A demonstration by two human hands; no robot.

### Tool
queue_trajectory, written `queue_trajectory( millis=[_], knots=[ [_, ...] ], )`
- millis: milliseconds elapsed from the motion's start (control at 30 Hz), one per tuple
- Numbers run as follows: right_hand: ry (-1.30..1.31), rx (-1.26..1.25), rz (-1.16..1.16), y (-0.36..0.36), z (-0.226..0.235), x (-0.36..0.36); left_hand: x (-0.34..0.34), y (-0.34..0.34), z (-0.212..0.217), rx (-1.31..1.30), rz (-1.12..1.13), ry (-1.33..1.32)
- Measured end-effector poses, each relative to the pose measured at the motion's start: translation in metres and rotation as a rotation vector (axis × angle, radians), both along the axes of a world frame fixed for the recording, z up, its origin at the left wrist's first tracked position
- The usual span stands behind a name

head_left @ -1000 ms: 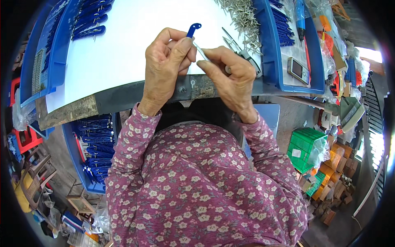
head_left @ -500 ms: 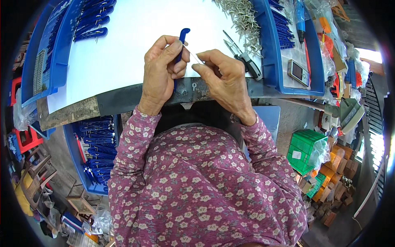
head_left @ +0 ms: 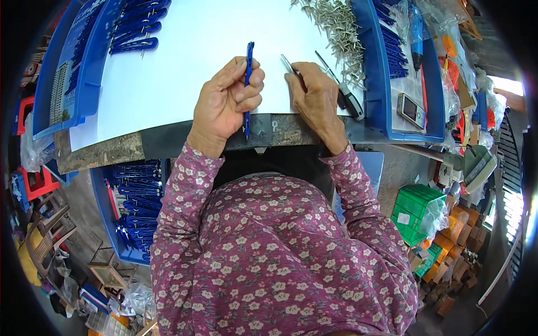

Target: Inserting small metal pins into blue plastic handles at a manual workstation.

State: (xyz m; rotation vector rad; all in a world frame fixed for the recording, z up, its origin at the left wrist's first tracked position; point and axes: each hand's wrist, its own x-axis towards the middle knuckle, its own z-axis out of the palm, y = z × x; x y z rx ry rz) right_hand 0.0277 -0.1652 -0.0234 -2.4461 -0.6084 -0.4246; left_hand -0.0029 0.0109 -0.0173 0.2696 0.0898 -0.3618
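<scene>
My left hand (head_left: 231,98) is closed around a slim blue strip-like piece (head_left: 248,84), held upright above the table's front edge. The lower tip of the piece sticks out below my fingers. At the right, my right hand (head_left: 315,95) closes over a screwdriver, whose metal shaft (head_left: 286,63) points out past the fingertips; its handle is mostly hidden by the hand. A second screwdriver (head_left: 352,103) with a grey and black handle lies right beside that hand. A pile of small silvery metal pins (head_left: 339,39) lies beyond it.
Similar blue pieces (head_left: 137,25) lie at the back left of the white work surface (head_left: 196,33). Blue trays stand at the left (head_left: 87,103) and right (head_left: 381,112); the right one holds a mobile phone (head_left: 412,111). Below left is a tub of blue pieces (head_left: 137,207).
My right hand has left the blue piece and moved right onto a screwdriver. The thin metal pin it pinched no longer shows. My left hand has turned the blue piece edge-on.
</scene>
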Motion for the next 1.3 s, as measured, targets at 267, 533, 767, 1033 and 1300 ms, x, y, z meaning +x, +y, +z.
queue_trajectory(
  millis=[267,533,767,1033,1300],
  knots=[
    [0.151,0.092,-0.065,-0.004,0.014,0.0,0.001,-0.004,0.0,-0.027,-0.042,0.001],
    [0.89,0.76,0.324,-0.01,0.042,-0.005,0.003,-0.004,0.001,0.131,-0.065,-0.043],
    [1.2,1.112,0.347,-0.01,0.044,-0.003,0.002,0.001,0.011,0.293,-0.016,-0.074],
    [1.375,1.26,0.419,-0.013,0.041,-0.008,0.002,0.001,0.016,0.39,-0.024,-0.049],
    [1.294,1.159,0.503,-0.013,0.047,-0.01,0.005,0.0,0.015,0.408,-0.059,-0.039]
  ],
)
